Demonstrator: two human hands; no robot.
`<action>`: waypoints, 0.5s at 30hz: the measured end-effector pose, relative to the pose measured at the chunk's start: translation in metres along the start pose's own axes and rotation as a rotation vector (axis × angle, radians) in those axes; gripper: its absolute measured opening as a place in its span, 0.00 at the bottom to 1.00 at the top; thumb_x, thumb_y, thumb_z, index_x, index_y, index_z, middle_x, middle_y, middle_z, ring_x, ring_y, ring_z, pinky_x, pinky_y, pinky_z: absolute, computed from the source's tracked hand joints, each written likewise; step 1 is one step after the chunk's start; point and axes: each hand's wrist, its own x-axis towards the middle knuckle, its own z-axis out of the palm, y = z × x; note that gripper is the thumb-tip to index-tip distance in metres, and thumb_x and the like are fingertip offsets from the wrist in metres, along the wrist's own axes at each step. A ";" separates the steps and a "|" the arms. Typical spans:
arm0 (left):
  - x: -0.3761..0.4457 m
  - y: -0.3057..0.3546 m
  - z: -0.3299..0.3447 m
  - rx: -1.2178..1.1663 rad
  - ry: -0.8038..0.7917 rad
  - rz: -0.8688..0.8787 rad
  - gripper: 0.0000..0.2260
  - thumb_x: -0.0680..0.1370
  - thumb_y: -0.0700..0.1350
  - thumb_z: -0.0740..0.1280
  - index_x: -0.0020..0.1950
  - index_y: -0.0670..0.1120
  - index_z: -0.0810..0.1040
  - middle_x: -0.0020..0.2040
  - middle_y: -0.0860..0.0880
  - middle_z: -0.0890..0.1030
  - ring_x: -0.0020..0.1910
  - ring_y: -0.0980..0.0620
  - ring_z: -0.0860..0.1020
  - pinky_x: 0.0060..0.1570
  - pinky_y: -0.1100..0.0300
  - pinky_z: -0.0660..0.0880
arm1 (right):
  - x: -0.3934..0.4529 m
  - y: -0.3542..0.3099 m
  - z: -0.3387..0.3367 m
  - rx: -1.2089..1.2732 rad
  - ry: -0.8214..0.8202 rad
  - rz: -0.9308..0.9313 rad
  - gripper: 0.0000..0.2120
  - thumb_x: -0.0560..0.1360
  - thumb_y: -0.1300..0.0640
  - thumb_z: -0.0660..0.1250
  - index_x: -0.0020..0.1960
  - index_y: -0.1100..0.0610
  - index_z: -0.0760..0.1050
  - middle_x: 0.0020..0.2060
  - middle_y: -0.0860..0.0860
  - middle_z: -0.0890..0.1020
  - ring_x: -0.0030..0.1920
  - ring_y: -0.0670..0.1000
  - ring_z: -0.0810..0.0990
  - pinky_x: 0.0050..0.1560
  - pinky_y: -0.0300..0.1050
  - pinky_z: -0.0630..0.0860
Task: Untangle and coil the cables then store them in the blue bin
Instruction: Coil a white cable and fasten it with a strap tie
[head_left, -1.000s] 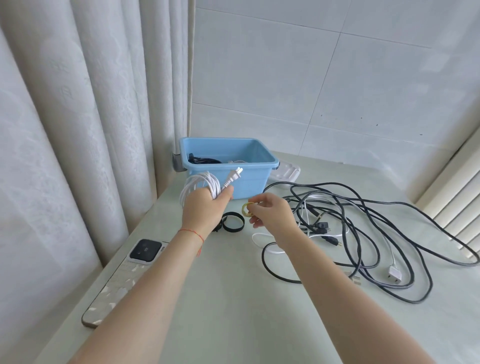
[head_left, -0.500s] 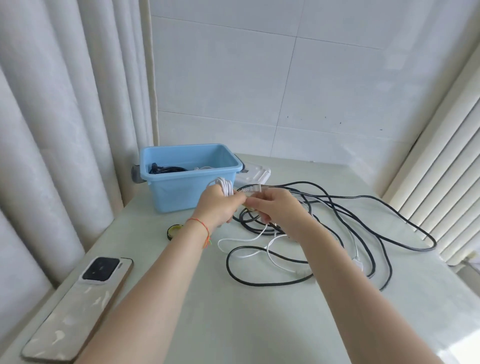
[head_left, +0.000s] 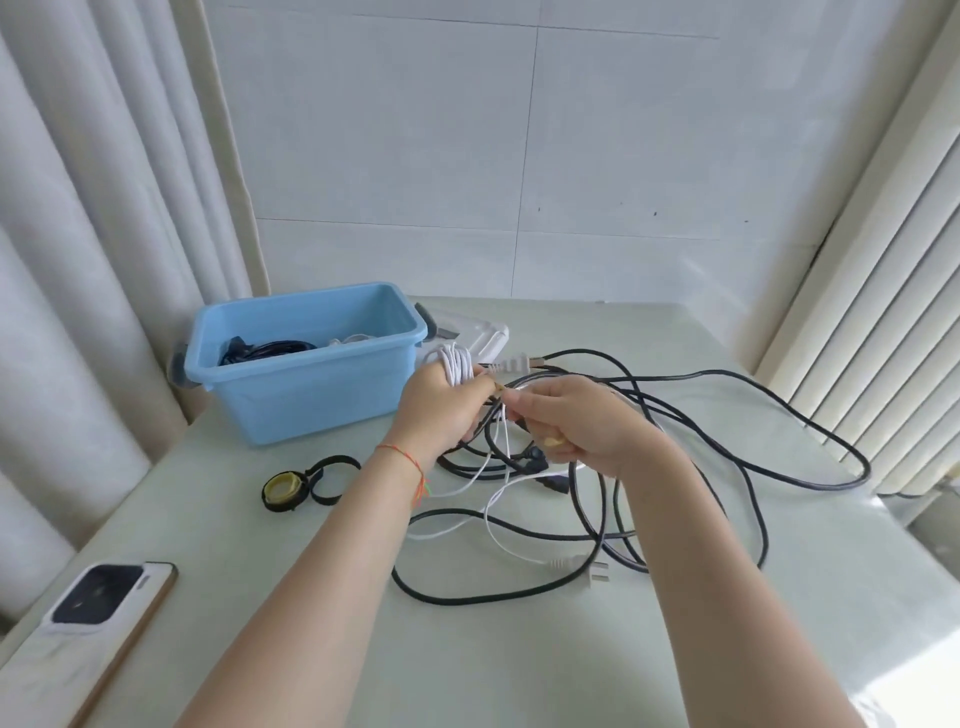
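My left hand (head_left: 441, 410) grips a coiled white cable (head_left: 456, 364) just right of the blue bin (head_left: 311, 395); the cable's white plug (head_left: 511, 364) sticks out to the right. My right hand (head_left: 576, 426) pinches a thin yellowish rubber band (head_left: 500, 388) against the coil, fingers curled. A black cable coil (head_left: 270, 349) and something white lie inside the bin. Under and right of my hands, tangled black cables (head_left: 727, 431) spread over the table, with a loose white cable (head_left: 498, 525) ending in a plug (head_left: 597, 571).
A roll of bands, yellow inside black (head_left: 283, 491), lies with a black loop (head_left: 332, 478) in front of the bin. A phone (head_left: 88, 629) lies face down at the near left edge. A white lid (head_left: 483, 338) sits behind the bin. Curtains hang left, blinds right.
My hands moved from in front of the bin to above the tangled cables, and came together. My right hand now holds the band against the coil. The camera view shifted right and nearer.
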 end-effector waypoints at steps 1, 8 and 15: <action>0.000 0.000 -0.001 0.008 0.000 -0.014 0.10 0.76 0.45 0.68 0.39 0.39 0.77 0.24 0.48 0.72 0.20 0.53 0.68 0.23 0.66 0.67 | -0.001 0.001 -0.001 -0.026 -0.001 0.013 0.16 0.80 0.49 0.65 0.43 0.62 0.76 0.25 0.51 0.60 0.26 0.50 0.56 0.27 0.41 0.53; -0.001 -0.003 -0.009 0.098 -0.033 0.036 0.12 0.75 0.44 0.68 0.32 0.43 0.75 0.21 0.50 0.72 0.21 0.52 0.68 0.25 0.64 0.69 | -0.005 0.000 -0.001 -0.084 0.018 -0.026 0.12 0.82 0.54 0.63 0.49 0.60 0.81 0.19 0.50 0.63 0.27 0.53 0.71 0.38 0.44 0.74; -0.002 -0.004 -0.013 0.159 -0.059 0.082 0.08 0.74 0.41 0.67 0.34 0.45 0.77 0.24 0.49 0.74 0.22 0.52 0.70 0.26 0.62 0.72 | -0.008 -0.003 -0.006 -0.068 -0.069 -0.011 0.09 0.80 0.62 0.65 0.45 0.62 0.82 0.39 0.60 0.83 0.38 0.53 0.80 0.36 0.37 0.74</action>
